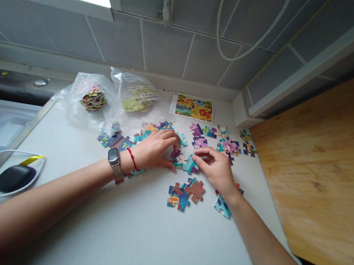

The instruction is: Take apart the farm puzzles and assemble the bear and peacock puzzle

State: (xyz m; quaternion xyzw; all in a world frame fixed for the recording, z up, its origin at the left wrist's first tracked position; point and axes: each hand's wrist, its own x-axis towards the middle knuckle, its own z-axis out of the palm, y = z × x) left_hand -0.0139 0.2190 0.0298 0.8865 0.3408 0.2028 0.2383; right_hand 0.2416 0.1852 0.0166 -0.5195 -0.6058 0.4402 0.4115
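Observation:
My left hand [156,149] lies low over the white table, thumb and curled fingers on either side of a purple-and-teal jigsaw puzzle piece with a white figure [181,160]. Against its right side sits a teal puzzle piece [189,166], pinched at its edge between the thumb and fingers of my right hand [215,166]. Whether the two pieces are interlocked I cannot tell. Nearer to me, brown and blue puzzle pieces [184,193] form a small cluster. Part of a blue spotted piece [222,207] shows beside my right wrist. Several pieces are partly covered by my left hand.
Purple and teal puzzle pieces [200,142] spread behind my right hand. Dark blue pieces [110,135] lie left. At the back are two plastic bags of pieces [94,99] and a picture card [193,107]. A black oval object [14,178] and white cable stand left; a wooden panel [329,171] borders the right.

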